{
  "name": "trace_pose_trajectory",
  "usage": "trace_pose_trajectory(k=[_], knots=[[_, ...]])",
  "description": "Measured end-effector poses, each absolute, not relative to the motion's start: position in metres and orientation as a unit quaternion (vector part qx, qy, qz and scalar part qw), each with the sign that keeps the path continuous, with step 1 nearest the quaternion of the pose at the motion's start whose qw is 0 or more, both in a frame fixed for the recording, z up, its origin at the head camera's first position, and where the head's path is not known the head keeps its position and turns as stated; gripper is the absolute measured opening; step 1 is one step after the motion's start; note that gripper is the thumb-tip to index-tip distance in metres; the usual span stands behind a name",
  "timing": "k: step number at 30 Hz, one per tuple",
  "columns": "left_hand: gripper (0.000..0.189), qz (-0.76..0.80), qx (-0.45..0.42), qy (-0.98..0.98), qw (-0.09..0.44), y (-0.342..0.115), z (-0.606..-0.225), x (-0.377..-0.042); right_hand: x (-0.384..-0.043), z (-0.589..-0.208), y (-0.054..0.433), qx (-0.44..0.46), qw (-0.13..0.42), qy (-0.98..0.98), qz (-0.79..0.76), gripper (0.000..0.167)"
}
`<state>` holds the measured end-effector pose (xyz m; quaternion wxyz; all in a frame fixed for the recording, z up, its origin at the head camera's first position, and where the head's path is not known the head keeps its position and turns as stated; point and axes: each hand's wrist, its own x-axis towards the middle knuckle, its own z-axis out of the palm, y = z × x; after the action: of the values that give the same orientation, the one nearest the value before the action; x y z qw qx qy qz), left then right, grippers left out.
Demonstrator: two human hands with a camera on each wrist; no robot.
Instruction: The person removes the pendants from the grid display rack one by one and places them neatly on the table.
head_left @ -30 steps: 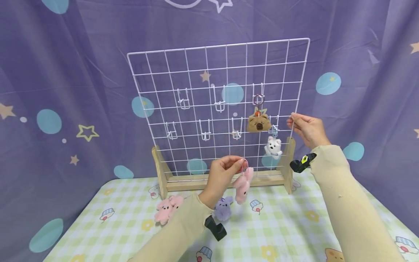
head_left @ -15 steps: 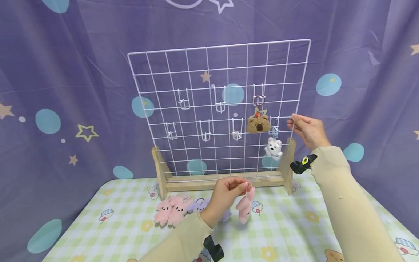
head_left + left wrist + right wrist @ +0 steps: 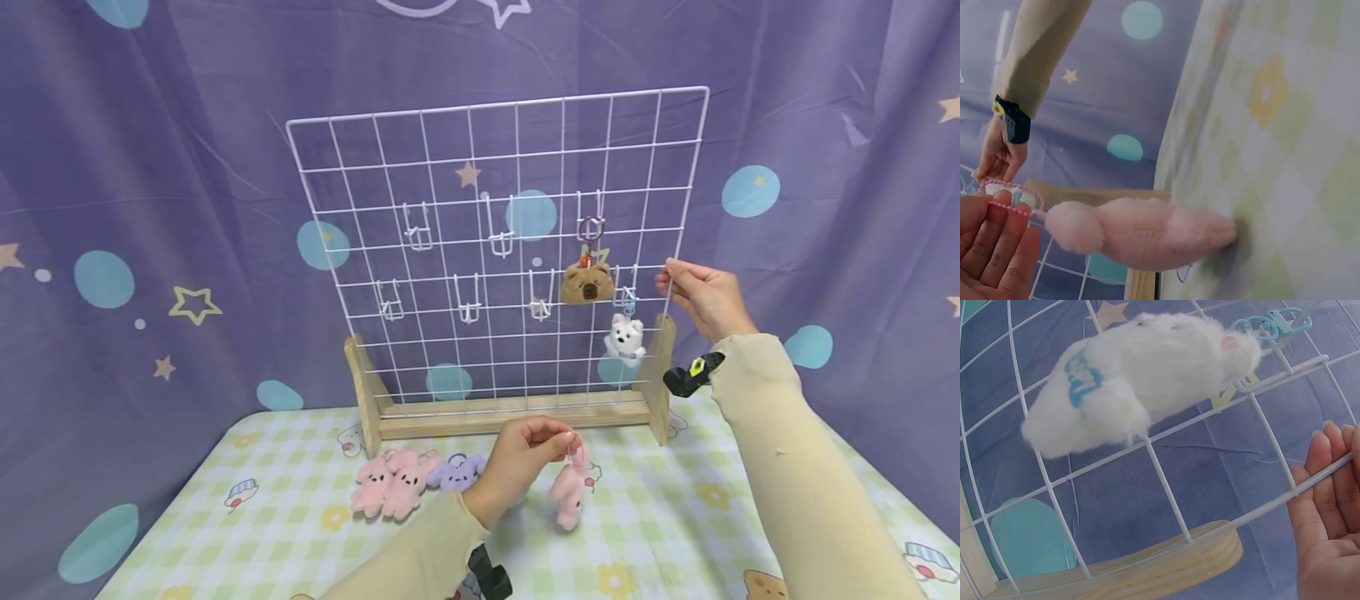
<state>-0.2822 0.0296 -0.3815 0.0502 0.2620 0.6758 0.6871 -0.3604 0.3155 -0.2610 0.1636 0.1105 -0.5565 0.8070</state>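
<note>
My left hand (image 3: 521, 462) pinches the pink beaded chain (image 3: 1009, 207) of a pink plush keychain (image 3: 570, 497). The plush dangles low over the tablecloth, in front of the rack's wooden base, its lower end close to the cloth in the left wrist view. At the white wire grid rack (image 3: 497, 106), my right hand (image 3: 708, 298) grips the right edge wire between thumb and fingers. Beside that hand a white bear plush (image 3: 1166, 369) hangs from a hook by a light blue clasp (image 3: 1275, 324). A brown bear-head plush (image 3: 588, 284) hangs higher, on a dark ring.
Two pink plush keychains (image 3: 405, 485) and a purple one (image 3: 458, 472) lie on the checked tablecloth (image 3: 285, 517), left of my left hand. Several white hooks (image 3: 468, 310) on the grid carry nothing. A purple curtain (image 3: 187, 100) stands behind the rack.
My left hand has come down from in front of the grid's lower part toward the table and slightly right, carrying the pink plush. My right hand stays on the rack's edge.
</note>
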Motion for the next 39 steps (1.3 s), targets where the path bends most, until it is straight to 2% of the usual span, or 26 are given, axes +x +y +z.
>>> trace_pose_trajectory(k=[12,20,28,39], knots=[[0.019,0.696,0.215,0.684,0.045,0.027,-0.39,-0.302,-0.362,-0.261,0.315,0.107,0.163,-0.553,0.81,0.016],[0.018,0.69,0.217,0.69,0.026,0.027,-0.397,-0.316,-0.361,-0.261,0.315,0.102,0.162,-0.557,0.808,0.017],[0.013,0.658,0.202,0.725,0.027,0.032,-0.404,-0.32,-0.359,-0.261,0.316,0.091,0.162,-0.567,0.803,0.015],[0.01,0.635,0.171,0.753,0.001,0.032,-0.406,-0.33,-0.36,-0.261,0.315,0.1,0.16,-0.554,0.811,0.014]])
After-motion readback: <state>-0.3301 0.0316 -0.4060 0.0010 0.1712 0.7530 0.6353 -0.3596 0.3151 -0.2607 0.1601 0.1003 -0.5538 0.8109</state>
